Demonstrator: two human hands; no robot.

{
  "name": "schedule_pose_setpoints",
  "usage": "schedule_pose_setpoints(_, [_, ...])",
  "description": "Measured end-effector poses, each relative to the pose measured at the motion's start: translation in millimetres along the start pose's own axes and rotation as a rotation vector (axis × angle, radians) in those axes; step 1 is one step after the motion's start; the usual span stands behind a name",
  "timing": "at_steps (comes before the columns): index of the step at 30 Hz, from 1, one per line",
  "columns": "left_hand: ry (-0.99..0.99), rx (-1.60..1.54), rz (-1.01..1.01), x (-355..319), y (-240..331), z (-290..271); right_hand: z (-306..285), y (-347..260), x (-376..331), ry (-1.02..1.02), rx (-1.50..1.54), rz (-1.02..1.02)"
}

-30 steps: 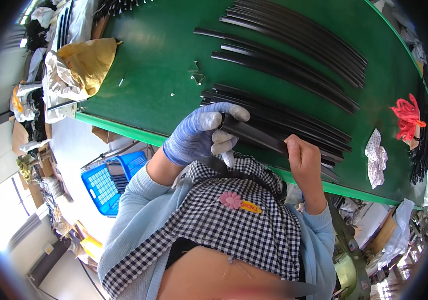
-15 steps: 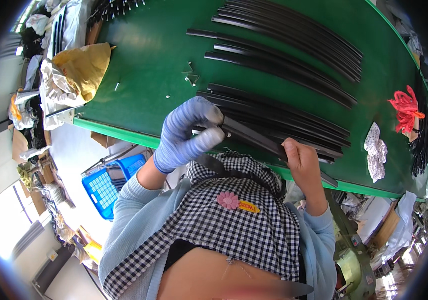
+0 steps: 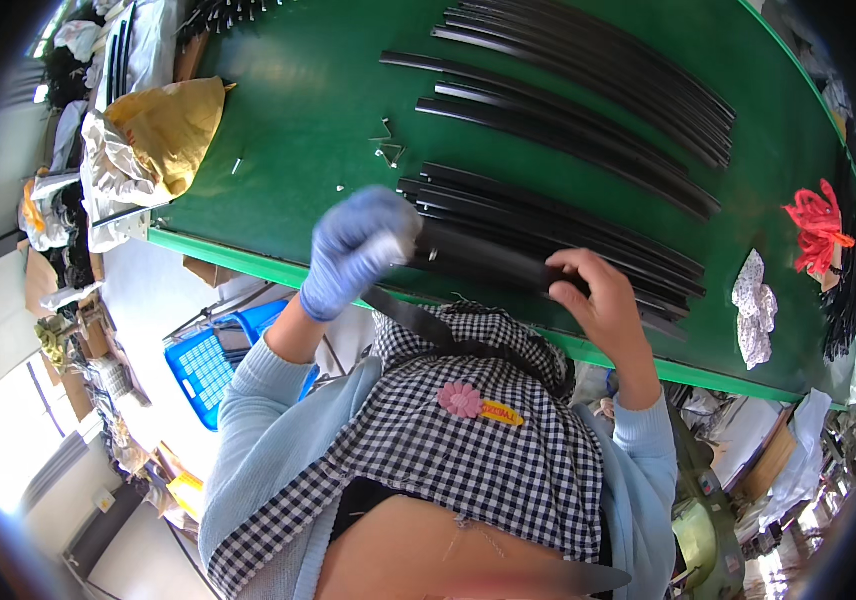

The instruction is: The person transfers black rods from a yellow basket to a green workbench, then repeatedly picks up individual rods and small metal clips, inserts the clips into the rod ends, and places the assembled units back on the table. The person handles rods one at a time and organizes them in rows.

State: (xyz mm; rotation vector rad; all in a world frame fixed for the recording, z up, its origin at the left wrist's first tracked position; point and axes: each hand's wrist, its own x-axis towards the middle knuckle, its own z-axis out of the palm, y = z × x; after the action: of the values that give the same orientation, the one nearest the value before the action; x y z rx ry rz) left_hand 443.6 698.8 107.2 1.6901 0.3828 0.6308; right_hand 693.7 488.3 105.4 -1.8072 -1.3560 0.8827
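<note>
A long black bar [image 3: 483, 256], blurred by motion, lies across both hands above the near edge of the table. My left hand [image 3: 356, 255], in a pale blue glove, pinches its left end; the fingertips are smeared. Bare, my right hand [image 3: 606, 305] has thumb and curled fingers around the bar further right. A small bright bit [image 3: 433, 255] shows near the bar's left part. Just beyond the hands lies a group of black bars [image 3: 568, 225] on the green table, side by side.
More black bars [image 3: 588, 85] lie in groups further back on the green table [image 3: 278, 180]. Small metal pieces [image 3: 389, 152] sit left of them. A yellow sack [image 3: 183, 130] is at far left, a patterned cloth [image 3: 753, 310] and red ties [image 3: 816, 225] at right. Below stands a blue basket [image 3: 203, 375].
My left hand has moved left and slightly up, with the bar's left end. My right hand has shifted up a little, its fingers now over the bar, which lies flatter.
</note>
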Motion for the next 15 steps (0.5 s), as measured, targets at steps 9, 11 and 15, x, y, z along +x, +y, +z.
schedule_pose_setpoints(9, [0.288,1.067,-0.331,32,-124,-54,55,49,25,0.211,-0.483,-0.108])
schedule_pose_setpoints(11, [0.171,1.174,-0.313,37,-146,-64,79,55,30,0.233,-0.545,-0.075])
schedule_pose_setpoints(15, [0.163,1.215,-0.213,47,-138,-61,97,56,42,0.388,-0.496,-0.089])
